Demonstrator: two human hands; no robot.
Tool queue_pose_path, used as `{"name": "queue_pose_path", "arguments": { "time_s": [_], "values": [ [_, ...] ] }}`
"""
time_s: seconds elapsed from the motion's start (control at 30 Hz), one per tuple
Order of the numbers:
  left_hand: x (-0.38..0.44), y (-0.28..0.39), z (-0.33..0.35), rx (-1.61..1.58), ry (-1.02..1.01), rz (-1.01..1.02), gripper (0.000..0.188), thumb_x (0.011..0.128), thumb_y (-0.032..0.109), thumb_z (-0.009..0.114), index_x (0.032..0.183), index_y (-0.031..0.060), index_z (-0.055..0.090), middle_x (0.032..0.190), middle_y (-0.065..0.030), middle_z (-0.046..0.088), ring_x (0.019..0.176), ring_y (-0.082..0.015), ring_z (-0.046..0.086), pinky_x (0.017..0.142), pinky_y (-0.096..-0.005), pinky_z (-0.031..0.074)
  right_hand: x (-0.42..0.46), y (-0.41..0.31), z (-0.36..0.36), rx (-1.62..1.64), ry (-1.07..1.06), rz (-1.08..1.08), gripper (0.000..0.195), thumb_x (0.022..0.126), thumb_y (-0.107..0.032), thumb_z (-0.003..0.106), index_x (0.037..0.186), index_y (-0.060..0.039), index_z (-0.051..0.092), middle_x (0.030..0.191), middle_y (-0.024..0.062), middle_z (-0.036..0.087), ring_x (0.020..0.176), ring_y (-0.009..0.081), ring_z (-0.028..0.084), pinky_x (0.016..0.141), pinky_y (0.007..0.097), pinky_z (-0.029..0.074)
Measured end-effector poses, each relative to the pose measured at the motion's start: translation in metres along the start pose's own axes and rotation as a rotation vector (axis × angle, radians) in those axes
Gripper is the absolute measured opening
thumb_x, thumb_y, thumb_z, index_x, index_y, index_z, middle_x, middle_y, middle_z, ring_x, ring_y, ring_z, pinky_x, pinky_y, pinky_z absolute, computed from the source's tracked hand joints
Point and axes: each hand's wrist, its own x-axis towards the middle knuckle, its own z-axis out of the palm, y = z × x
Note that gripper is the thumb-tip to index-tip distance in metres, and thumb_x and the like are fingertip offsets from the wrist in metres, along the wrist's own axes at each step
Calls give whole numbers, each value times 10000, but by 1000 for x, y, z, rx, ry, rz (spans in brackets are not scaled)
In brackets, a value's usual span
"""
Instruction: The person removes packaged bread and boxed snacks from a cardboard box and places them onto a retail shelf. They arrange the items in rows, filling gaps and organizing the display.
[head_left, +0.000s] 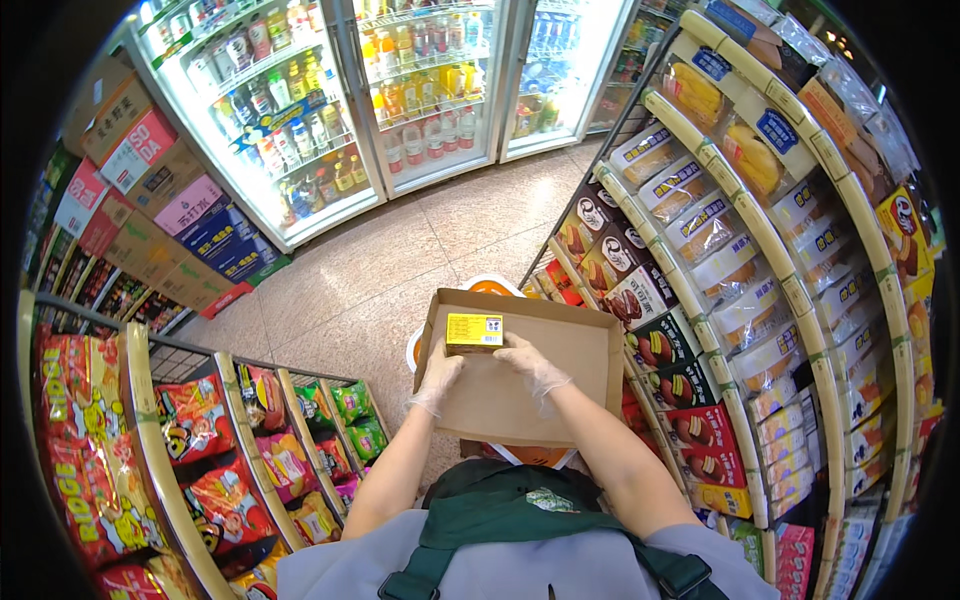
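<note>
A small yellow printed box (475, 330) is at the upper left of a shallow brown cardboard tray (559, 375). My left hand (441, 375), in a clear plastic glove, has its fingers at the box's left side. My right hand (531, 363), gloved the same way, reaches over the tray with its fingertips at the box's right side. Between them the two hands hold the box. The rest of the tray's bottom shows bare cardboard. Beneath the tray, parts of an orange and white container (491, 286) stick out; most of it is hidden.
Shelves of packaged bread (739, 285) and boxed pies (697, 442) rise close on the right. Bagged snacks (210, 427) fill shelves on the left. Glass-door drink coolers (435, 97) stand ahead, with stacked cartons (157, 202) at the left, across a tiled floor (360, 277).
</note>
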Motion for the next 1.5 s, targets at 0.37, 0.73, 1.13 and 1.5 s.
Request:
{"name": "queue_pose_path", "arguments": {
  "time_s": [0.37,0.73,1.13,1.5],
  "values": [
    [-46,130,30,-214,-206,324,820,678,8,550,1462,45,315,1343,-158,429,1268,-278,410,1059,-367,353,-105,-81,-53,186,325,-428,661,829,-111,600,1441,-52,355,1337,116,496,1222,216,471,1032,337,380],
    [-159,385,129,-350,-557,1117,851,714,-45,534,1493,60,207,1508,-121,258,1387,-261,281,1153,-430,209,-341,-258,-144,-269,1112,-1140,697,816,5,570,1457,-36,299,1372,170,415,1281,280,413,1081,352,318],
    [-214,528,241,-456,-976,1162,813,768,73,538,1508,109,204,1467,-107,355,1372,-235,317,1106,-368,284,-453,-328,-249,-187,1318,-1253,615,888,-58,520,1463,-57,303,1381,181,464,1254,235,489,1020,331,405],
    [-183,557,302,-418,-960,1256,814,775,157,542,1511,97,198,1361,-110,485,1104,-173,529,753,-258,477,-448,-325,-310,-315,1425,-1102,639,905,-73,543,1482,-60,269,1404,175,438,1322,270,419,1080,358,351]
  ]
}}
